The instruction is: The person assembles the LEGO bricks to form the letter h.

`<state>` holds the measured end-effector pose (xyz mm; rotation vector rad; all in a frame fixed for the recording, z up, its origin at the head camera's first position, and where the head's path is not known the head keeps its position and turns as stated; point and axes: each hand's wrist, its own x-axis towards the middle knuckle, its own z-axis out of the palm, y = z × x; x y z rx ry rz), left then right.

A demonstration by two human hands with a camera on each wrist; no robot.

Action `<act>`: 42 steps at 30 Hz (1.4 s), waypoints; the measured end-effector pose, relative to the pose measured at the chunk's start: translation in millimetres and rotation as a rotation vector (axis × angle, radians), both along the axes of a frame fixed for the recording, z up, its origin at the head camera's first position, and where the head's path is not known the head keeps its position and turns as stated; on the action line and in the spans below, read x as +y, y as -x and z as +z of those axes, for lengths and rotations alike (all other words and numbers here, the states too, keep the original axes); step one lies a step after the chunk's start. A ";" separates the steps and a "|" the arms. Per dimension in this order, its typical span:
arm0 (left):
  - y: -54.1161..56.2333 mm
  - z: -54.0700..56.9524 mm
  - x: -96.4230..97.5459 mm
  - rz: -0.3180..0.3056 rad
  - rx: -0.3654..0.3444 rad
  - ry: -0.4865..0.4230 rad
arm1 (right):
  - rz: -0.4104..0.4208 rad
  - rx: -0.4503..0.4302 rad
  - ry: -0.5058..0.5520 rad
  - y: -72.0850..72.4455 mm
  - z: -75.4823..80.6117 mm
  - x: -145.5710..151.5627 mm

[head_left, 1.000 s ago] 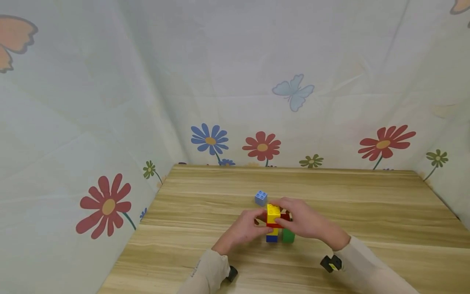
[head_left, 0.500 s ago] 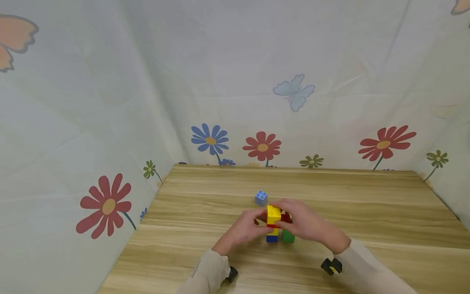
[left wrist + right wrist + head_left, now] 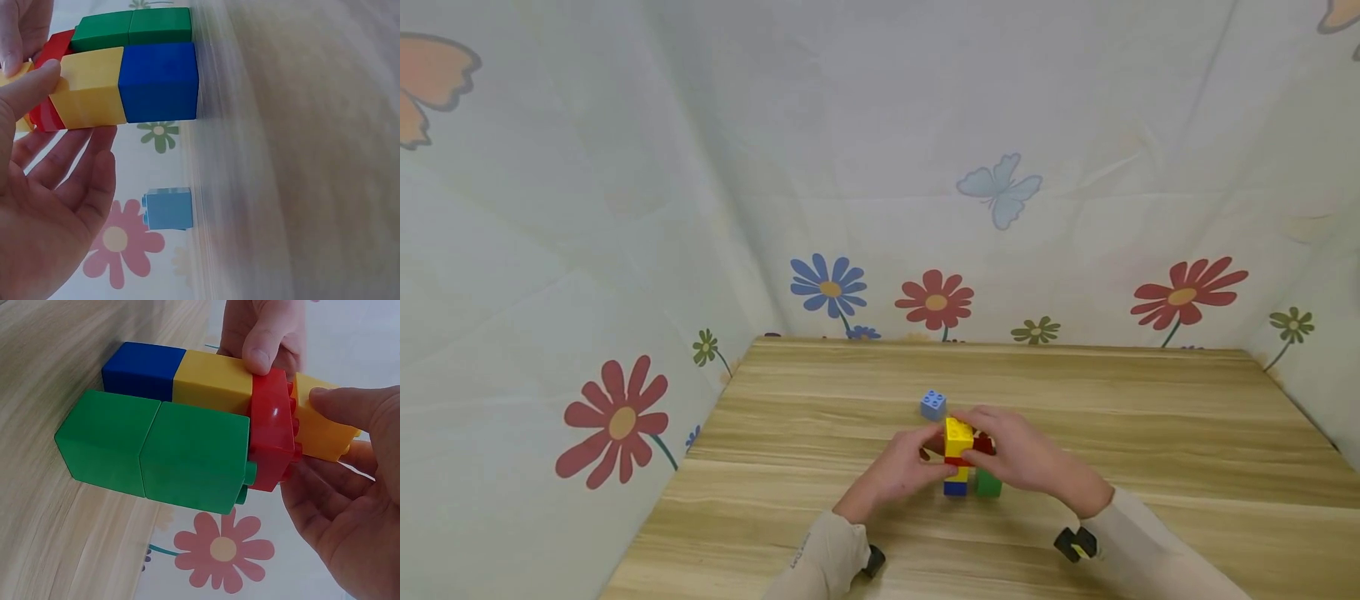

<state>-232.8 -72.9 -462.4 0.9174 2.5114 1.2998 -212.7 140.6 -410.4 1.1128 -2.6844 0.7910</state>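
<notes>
A stack of toy building bricks stands on the table: a blue brick (image 3: 159,81) at the bottom, a lower yellow brick (image 3: 212,380) above it, then a long red brick (image 3: 270,425). My left hand (image 3: 895,471) grips the stack, thumb at the seam of the red and lower yellow bricks and fingers behind. An upper yellow brick (image 3: 958,440) sits over the red one, pinched between thumb and fingers of my right hand (image 3: 1022,450). Two stacked green bricks (image 3: 194,453) stand alongside, the upper one's studs showing beside the red brick.
A light blue brick (image 3: 933,407) lies on the wooden table (image 3: 1112,400), just behind the stack. Flower-printed cloth (image 3: 880,208) hangs behind and at both sides of the table.
</notes>
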 end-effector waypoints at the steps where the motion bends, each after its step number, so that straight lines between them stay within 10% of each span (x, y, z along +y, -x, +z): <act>1: -0.2 -0.5 -0.4 0.000 0.000 -0.004 | 0.000 -0.004 0.001 0.1 0.2 -0.1; 42: -2.3 -0.8 -2.6 0.013 0.054 -0.022 | -0.051 -0.057 -0.046 -1.9 7.1 -6.4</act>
